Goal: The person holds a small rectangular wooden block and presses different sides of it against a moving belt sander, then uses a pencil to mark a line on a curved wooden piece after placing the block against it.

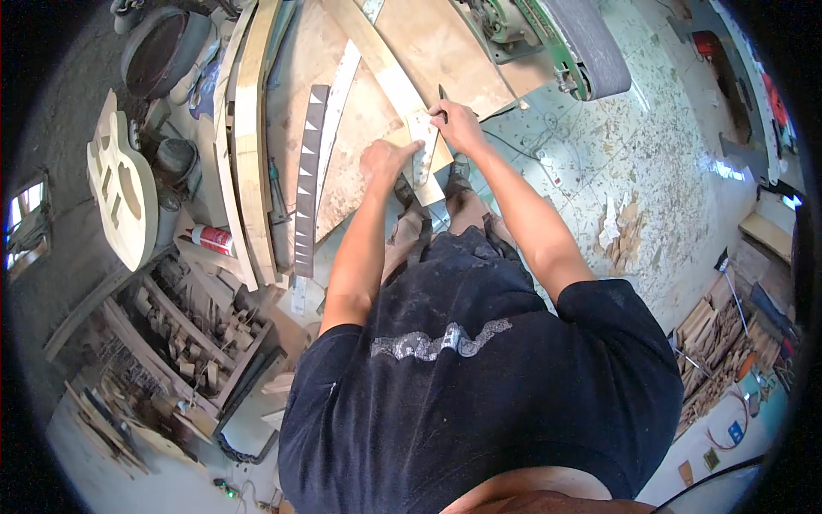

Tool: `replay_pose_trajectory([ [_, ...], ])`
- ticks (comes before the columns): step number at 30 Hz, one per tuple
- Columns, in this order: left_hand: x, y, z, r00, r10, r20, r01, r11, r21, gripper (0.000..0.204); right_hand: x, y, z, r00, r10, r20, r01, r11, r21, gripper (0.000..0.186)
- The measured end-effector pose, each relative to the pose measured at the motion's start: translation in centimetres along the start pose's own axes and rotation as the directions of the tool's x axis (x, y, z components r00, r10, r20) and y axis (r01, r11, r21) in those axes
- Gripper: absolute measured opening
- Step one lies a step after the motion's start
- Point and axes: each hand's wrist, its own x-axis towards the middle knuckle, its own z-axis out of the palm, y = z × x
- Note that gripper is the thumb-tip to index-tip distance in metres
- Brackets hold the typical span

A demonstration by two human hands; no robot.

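My right hand is closed around a dark, thin pen-like tool, its upper end pointing away from me. Beneath that hand lies a narrow white flat template on a long pale wooden board. From the left, my left hand presses its thumb onto the template's edge, the other fingers curled and partly hidden. A smaller pale wood piece sticks out under the template toward me. To the left of my left hand lies a dark strip with white triangle inlays, beside a thin white strip.
Long curved wooden strips and a red-and-white bottle are on the left, near a pale guitar body. A green belt sander stands at the far right of the plywood bench. Wood scraps pile at right.
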Motion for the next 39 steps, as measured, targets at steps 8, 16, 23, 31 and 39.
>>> replay_pose_trajectory([
  [8, 0.3, -0.4, 0.4, 1.0, 0.013, -0.011, -0.013, 1.0, 0.006, 0.083, 0.3, 0.0, -0.1, 1.0, 0.02, -0.011, -0.02, 1.0, -0.024, 0.016],
  [16, 0.7, -0.7, 0.9, 0.999, 0.031, -0.016, -0.031, 1.0, -0.001, 0.073, 0.4, -0.1, -0.5, 0.998, 0.061, 0.029, -0.06, 0.998, -0.027, 0.016],
  [23, 0.8, -0.8, 1.1, 1.0, 0.023, -0.014, -0.023, 1.0, -0.003, 0.072, 0.4, -0.1, -0.7, 0.998, 0.05, 0.044, -0.048, 0.998, -0.036, 0.017],
  [31, 0.6, -0.1, 0.5, 1.0, -0.003, 0.029, 0.003, 1.0, -0.003, 0.078, 0.5, 0.5, -0.7, 0.995, 0.085, 0.056, -0.087, 0.996, 0.024, 0.018],
  [39, 0.0, 0.0, 0.1, 1.0, -0.004, 0.009, 0.004, 1.0, 0.003, 0.083, 0.3, 0.3, -0.6, 0.994, 0.095, 0.052, -0.099, 0.992, 0.083, 0.015],
])
